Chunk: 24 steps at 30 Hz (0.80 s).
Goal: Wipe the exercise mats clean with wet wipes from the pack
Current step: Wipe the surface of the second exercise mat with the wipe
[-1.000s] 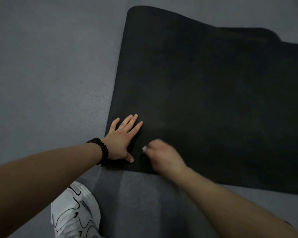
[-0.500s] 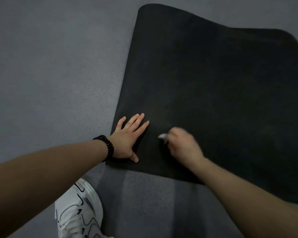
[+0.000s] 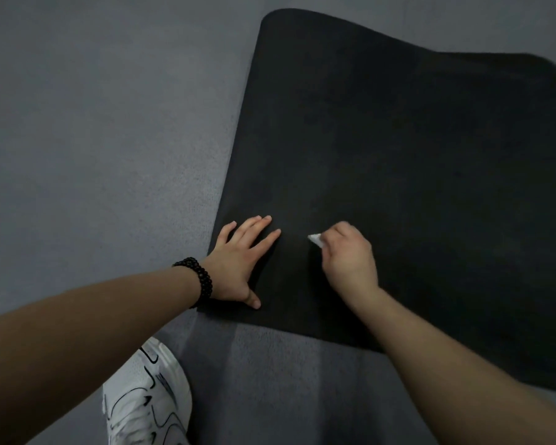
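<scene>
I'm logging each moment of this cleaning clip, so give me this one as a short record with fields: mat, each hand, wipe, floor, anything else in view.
mat: black exercise mat, flat on the floor, far end curled up
left hand: left hand flat, fingers straight, pressing the mat's near left corner
right hand: right hand curled round a white wet wipe, held against the mat
floor: grey carpet
other: black bead bracelet on left wrist; white shoe at bottom edge
wipe pack: not in view
</scene>
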Motion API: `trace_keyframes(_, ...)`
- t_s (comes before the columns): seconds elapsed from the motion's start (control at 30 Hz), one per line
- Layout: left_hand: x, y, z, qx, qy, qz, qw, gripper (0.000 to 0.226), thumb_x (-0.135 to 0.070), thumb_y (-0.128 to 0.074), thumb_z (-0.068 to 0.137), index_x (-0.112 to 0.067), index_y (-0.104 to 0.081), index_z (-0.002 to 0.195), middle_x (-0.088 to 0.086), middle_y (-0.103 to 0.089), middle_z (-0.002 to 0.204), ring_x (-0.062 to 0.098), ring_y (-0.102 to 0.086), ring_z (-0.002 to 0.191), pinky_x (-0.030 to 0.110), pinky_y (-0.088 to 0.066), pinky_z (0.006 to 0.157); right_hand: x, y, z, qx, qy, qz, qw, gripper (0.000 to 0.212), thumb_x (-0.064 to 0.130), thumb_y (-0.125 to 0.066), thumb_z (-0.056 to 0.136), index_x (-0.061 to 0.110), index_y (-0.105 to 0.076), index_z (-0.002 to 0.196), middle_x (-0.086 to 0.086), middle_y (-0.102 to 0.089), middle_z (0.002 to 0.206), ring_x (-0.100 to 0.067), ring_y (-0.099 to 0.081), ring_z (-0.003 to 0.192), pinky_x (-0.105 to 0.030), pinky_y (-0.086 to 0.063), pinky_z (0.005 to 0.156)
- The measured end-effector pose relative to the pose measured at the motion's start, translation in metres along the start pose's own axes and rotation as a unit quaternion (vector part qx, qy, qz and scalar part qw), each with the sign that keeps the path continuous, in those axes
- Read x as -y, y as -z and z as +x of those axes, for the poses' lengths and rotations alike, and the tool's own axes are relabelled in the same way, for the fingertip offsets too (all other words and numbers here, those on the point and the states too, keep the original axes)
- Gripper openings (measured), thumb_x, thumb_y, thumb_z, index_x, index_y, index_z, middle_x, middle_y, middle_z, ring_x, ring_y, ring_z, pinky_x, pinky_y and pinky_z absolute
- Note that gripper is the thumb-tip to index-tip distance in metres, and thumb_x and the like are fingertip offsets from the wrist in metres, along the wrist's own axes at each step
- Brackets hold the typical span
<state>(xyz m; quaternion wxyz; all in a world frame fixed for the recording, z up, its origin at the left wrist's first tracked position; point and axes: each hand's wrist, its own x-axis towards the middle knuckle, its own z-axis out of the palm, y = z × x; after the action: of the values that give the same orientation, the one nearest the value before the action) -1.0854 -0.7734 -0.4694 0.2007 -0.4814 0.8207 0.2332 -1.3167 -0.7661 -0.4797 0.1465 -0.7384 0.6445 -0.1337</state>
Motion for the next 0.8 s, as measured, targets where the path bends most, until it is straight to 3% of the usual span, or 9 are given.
trace_keyframes(0.03,0.000,0.000,0.000,-0.008,0.000,-0.003,1.000,0.144,-0.070,-0.082,0.062,-0.030,0.014,0.161,-0.002,0.027,0.166,0.018,0.027,0.152,0.045,0.019,0.119,0.012,-0.004,-0.006,0.003,0.005,0.012,1.000,0.005,0.006,-0.065,0.080,0.007,-0.070,0.083,-0.010,-0.061,0.088,-0.029,-0.059,0.081,-0.035,-0.051,0.070)
trace_keyframes(0.2,0.005,-0.001,0.004,-0.062,-0.005,-0.016,0.998,0.127,-0.070,-0.076,0.069,-0.032,-0.001,0.163,0.002,0.005,0.168,0.022,0.009,0.154,0.051,0.000,0.122,0.056,-0.014,-0.038,0.143,0.238,0.083,0.957,0.011,0.012,-0.060,0.081,0.008,-0.069,0.077,-0.009,-0.058,0.081,-0.027,-0.056,0.075,-0.030,-0.048,0.060)
trace_keyframes(0.3,0.006,0.006,0.010,-0.074,0.019,-0.048,0.996,0.120,-0.069,-0.076,0.072,-0.033,-0.005,0.163,-0.004,-0.007,0.164,0.020,-0.002,0.151,0.048,-0.005,0.121,0.016,-0.006,0.006,0.036,0.155,0.026,0.987,0.009,0.010,-0.065,0.077,0.007,-0.066,0.069,-0.009,-0.055,0.073,-0.028,-0.057,0.065,-0.030,-0.047,0.052)
trace_keyframes(0.4,0.006,0.023,0.021,-0.085,0.048,-0.072,0.993,0.117,-0.066,-0.076,0.075,-0.031,-0.007,0.163,-0.005,-0.020,0.158,0.018,-0.015,0.146,0.044,-0.014,0.118,-0.003,0.003,0.033,0.005,-0.013,-0.006,1.000,0.007,0.012,-0.062,0.085,0.008,-0.066,0.080,-0.008,-0.055,0.087,-0.025,-0.056,0.077,-0.036,-0.050,0.067)
trace_keyframes(0.43,0.006,0.028,0.025,-0.087,0.054,-0.065,0.993,0.119,-0.067,-0.077,0.073,-0.030,-0.007,0.163,-0.005,-0.023,0.156,0.018,-0.019,0.145,0.043,-0.018,0.115,0.008,0.001,0.030,0.007,-0.008,0.002,1.000,0.006,0.012,-0.062,0.084,0.009,-0.066,0.080,-0.008,-0.055,0.088,-0.026,-0.056,0.078,-0.035,-0.050,0.067)
trace_keyframes(0.53,0.007,0.034,0.031,-0.070,0.050,-0.019,0.996,0.125,-0.066,-0.080,0.068,-0.028,-0.008,0.163,-0.005,-0.025,0.152,0.019,-0.025,0.140,0.040,-0.025,0.111,0.050,-0.015,-0.007,0.097,0.170,0.061,0.979,0.003,0.007,-0.067,0.077,0.006,-0.065,0.077,-0.010,-0.055,0.082,-0.030,-0.056,0.072,-0.034,-0.050,0.057)
trace_keyframes(0.6,0.009,0.035,0.032,-0.054,0.039,-0.003,0.998,0.124,-0.066,-0.081,0.068,-0.028,-0.010,0.163,-0.005,-0.020,0.153,0.019,-0.024,0.141,0.040,-0.024,0.113,0.048,-0.016,-0.009,0.135,0.210,0.059,0.966,0.006,0.012,-0.063,0.083,0.007,-0.064,0.081,-0.009,-0.053,0.083,-0.029,-0.055,0.073,-0.034,-0.045,0.055)
trace_keyframes(0.7,0.014,0.041,0.034,-0.048,0.048,-0.059,0.996,0.115,-0.061,-0.085,0.067,-0.032,-0.023,0.160,-0.009,0.006,0.163,0.019,-0.019,0.148,0.043,-0.022,0.120,0.010,-0.009,0.036,0.009,0.111,0.029,0.993,0.017,0.017,-0.055,0.085,0.009,-0.063,0.072,-0.009,-0.052,0.078,-0.029,-0.056,0.068,-0.031,-0.044,0.054)
trace_keyframes(0.8,0.014,0.045,0.039,-0.067,0.070,-0.111,0.989,0.099,-0.058,-0.086,0.069,-0.036,-0.036,0.152,-0.012,0.009,0.166,0.021,-0.024,0.150,0.049,-0.024,0.122,-0.009,0.001,0.063,-0.010,-0.038,0.004,0.999,0.009,0.014,-0.059,0.087,0.009,-0.067,0.087,-0.008,-0.055,0.092,-0.026,-0.057,0.081,-0.036,-0.051,0.072)
